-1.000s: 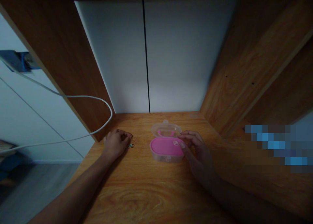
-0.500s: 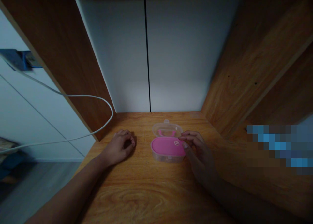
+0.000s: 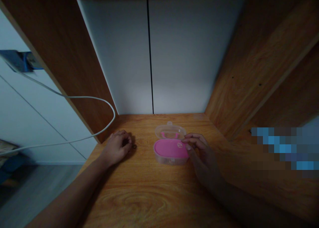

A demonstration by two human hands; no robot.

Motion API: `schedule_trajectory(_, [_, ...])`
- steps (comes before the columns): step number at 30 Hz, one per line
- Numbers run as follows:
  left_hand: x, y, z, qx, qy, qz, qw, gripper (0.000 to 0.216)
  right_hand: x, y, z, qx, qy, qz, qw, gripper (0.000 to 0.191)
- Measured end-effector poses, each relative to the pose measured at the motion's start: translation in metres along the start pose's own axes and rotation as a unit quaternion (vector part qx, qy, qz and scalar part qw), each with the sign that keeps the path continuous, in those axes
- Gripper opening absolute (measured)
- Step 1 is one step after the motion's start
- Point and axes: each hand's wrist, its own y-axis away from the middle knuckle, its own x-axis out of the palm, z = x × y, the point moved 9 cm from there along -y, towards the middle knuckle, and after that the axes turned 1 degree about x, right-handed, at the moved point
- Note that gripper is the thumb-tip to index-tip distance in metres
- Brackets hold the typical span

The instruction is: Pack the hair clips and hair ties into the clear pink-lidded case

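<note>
On the wooden surface stands a small oval plastic box (image 3: pixel 171 161) with clear walls. A pink inner lid (image 3: pixel 167 148) with a pale leaf-like mark covers its top. Its clear outer lid (image 3: pixel 170 131), with a pink handle, is tipped back behind it. My right hand (image 3: pixel 203 158) grips the box's right end, thumb against the pink edge. My left hand (image 3: pixel 117 147) rests to the left of the box, fingers curled toward the thumb; what is inside them, if anything, is hidden. Just beyond its fingertips lies a small dark ring (image 3: pixel 134 146).
A white cable (image 3: pixel 109 105) loops in front of the left wooden panel (image 3: pixel 57 55). White panels (image 3: pixel 184 55) close off the back, and a wooden side wall (image 3: pixel 239 85) rises at right. The surface's left edge drops to a grey floor (image 3: pixel 42 191).
My left hand has drawn a little to the left, and the small dark ring now shows beside its fingertips. The right hand and the box have hardly moved.
</note>
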Motion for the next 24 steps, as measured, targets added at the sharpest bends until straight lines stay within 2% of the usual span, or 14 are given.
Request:
schedule_trajectory(8, [0.007,0.001,-0.008,0.027,0.005,-0.006,1.0,0.008,0.0,0.001,0.0,0.003,0.006,0.002,1.0,0.018])
schedule_trajectory(13, [0.004,0.001,-0.012,0.036,0.011,-0.026,0.999,0.005,-0.001,0.001,0.0,0.002,0.008,-0.001,1.0,0.018])
schedule_trajectory(20, [0.007,0.001,-0.014,0.045,-0.013,-0.003,0.999,0.011,0.0,0.0,0.002,-0.001,0.005,0.0,1.0,0.017])
schedule_trajectory(24, [0.0,0.003,-0.024,0.032,0.015,-0.043,0.998,0.016,-0.004,0.001,0.005,-0.017,0.013,-0.015,1.0,0.015])
